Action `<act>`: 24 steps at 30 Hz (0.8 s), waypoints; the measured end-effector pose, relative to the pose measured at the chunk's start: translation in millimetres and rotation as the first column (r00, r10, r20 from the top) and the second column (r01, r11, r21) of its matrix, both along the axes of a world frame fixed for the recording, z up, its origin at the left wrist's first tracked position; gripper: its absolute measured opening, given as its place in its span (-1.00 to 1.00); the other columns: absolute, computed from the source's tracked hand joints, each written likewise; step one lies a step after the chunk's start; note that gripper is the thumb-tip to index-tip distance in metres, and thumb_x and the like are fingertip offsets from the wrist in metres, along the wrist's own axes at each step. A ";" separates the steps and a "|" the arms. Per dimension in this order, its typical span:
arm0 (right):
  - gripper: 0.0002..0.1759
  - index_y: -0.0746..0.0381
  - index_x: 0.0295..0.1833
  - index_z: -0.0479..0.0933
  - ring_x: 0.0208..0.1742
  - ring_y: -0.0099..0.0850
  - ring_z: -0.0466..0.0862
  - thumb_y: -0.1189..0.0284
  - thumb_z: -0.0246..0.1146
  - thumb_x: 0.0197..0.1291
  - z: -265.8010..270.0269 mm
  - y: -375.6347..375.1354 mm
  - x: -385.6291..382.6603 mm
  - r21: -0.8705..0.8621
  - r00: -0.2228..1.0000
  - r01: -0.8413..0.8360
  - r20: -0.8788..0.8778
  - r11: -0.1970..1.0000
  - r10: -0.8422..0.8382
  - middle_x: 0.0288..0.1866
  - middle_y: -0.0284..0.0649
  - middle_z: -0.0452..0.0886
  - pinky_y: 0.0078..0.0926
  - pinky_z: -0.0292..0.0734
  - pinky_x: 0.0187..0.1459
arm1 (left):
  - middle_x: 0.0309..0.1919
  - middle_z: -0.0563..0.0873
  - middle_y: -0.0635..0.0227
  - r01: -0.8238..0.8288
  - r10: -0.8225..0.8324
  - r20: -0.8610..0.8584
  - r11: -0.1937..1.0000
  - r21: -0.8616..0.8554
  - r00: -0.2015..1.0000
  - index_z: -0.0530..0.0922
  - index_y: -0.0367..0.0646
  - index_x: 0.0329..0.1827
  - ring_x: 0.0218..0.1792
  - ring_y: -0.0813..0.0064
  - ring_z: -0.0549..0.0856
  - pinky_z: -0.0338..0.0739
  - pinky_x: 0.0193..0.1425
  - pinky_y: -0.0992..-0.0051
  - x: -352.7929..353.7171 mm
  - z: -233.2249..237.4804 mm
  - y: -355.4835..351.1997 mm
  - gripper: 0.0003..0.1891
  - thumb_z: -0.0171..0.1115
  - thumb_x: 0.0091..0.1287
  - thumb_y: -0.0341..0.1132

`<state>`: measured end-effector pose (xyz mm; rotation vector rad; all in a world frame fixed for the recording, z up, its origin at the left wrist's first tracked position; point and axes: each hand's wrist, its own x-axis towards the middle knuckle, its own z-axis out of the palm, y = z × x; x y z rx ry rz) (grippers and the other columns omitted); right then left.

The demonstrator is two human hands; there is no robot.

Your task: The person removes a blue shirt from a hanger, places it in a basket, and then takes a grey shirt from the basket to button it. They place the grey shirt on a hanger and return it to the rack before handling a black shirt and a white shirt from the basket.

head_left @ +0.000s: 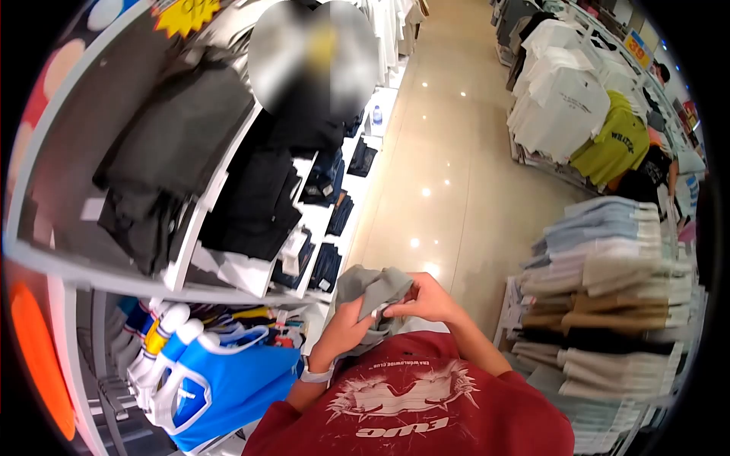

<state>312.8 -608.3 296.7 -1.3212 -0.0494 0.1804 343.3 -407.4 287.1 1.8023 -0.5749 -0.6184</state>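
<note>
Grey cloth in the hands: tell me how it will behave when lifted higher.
The grey cloth will likely flop, since it bunches in soft folds between the left hand and right hand. It is probably light, as its layers look thin.

The floor (437, 175) runs as an aisle between shelving on the left and clothing displays on the right. In the shelf unit (72, 144), trousers (182, 129) lie in one compartment, with jeans (327, 262) in smaller ones toward the aisle. Tank tops (236, 380) hang below. A price sign (185, 17) stands above the trousers. On the right, layered clothes (593, 311) sit nearer, and T-shirts (555, 114) hang beyond them. At the near end, a garment (374, 285) lies between the left grip (346, 323) and right grip (422, 299), before the wearer's shirt (426, 395).
</note>
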 end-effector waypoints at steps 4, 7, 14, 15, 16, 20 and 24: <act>-0.78 0.31 -0.20 0.63 -0.57 -0.67 0.43 0.41 0.40 0.08 9.7 -81.0 60.5 -0.382 0.988 -0.100 0.069 0.919 0.136 -0.56 -0.33 0.60 -0.60 0.34 -0.53 | -0.21 0.70 0.10 -0.043 0.043 -0.032 0.999 -0.001 0.999 0.48 -0.37 0.10 -0.20 0.51 0.60 0.48 -0.06 0.44 52.4 17.3 -62.7 -0.69 0.06 0.39 -0.35; -0.76 0.33 -0.24 0.62 -0.65 -0.63 0.41 0.37 0.38 0.08 18.9 -129.7 111.4 -0.535 0.987 -0.084 0.069 0.841 0.143 -0.66 -0.26 0.53 -0.54 0.30 -0.57 | -0.21 0.70 0.19 -0.155 0.141 -0.196 0.986 -0.061 0.971 0.50 -0.40 0.06 -0.19 0.60 0.56 0.48 -0.08 0.50 86.0 22.2 -97.5 -0.71 0.04 0.39 -0.38; -0.93 0.33 -0.32 0.49 -0.52 -0.60 0.45 0.54 0.19 0.11 16.6 -198.4 210.5 -0.496 0.974 0.122 0.225 0.860 -0.009 -0.59 -0.26 0.48 -0.57 0.36 -0.45 | -0.23 0.70 0.17 -0.393 0.394 -0.025 0.906 -0.158 0.919 0.51 -0.44 0.05 -0.19 0.58 0.56 0.48 -0.05 0.51 173.4 -1.0 -175.1 -0.71 0.03 0.37 -0.42; -0.93 0.33 -0.32 0.49 -0.52 -0.60 0.45 0.54 0.19 0.11 14.0 -208.2 228.3 -0.499 0.974 0.118 0.227 0.858 -0.001 -0.59 -0.26 0.48 -0.57 0.36 -0.45 | -0.23 0.70 0.17 -0.398 0.399 -0.024 0.903 -0.162 0.916 0.51 -0.44 0.05 -0.19 0.58 0.56 0.48 -0.05 0.51 189.4 -6.9 -184.7 -0.71 0.03 0.37 -0.42; -0.94 0.33 -0.30 0.46 -0.46 -0.60 0.46 0.55 0.16 0.12 11.2 -217.8 246.0 -0.402 0.973 0.169 0.212 0.900 -0.088 -0.54 -0.26 0.51 -0.57 0.38 -0.39 | -0.24 0.70 0.17 -0.407 0.412 0.003 0.899 -0.160 0.911 0.51 -0.43 0.05 -0.19 0.57 0.57 0.48 -0.05 0.50 204.5 -12.3 -194.0 -0.71 0.03 0.37 -0.42; -0.96 0.32 -0.28 0.41 -0.38 -0.62 0.47 0.60 0.10 0.14 25.2 -262.7 322.3 -0.354 0.986 0.092 0.160 0.931 -0.037 -0.47 -0.28 0.52 -0.59 0.40 -0.31 | -0.26 0.69 0.13 -0.420 0.421 -0.016 0.900 -0.114 0.907 0.51 -0.41 0.05 -0.22 0.50 0.61 0.49 -0.06 0.48 268.3 -41.0 -229.8 -0.72 0.07 0.36 -0.41; -0.96 0.31 -0.28 0.42 -0.44 -0.58 0.45 0.59 0.12 0.13 58.8 -309.0 396.1 -0.414 0.979 -0.125 0.095 0.902 0.179 -0.52 -0.27 0.50 -0.54 0.37 -0.38 | -0.32 0.69 0.13 -0.374 0.375 0.003 0.927 -0.032 0.927 0.51 -0.38 -0.06 -0.28 0.45 0.65 0.51 -0.14 0.45 350.4 -0.2 -291.7 -0.75 0.20 0.31 -0.37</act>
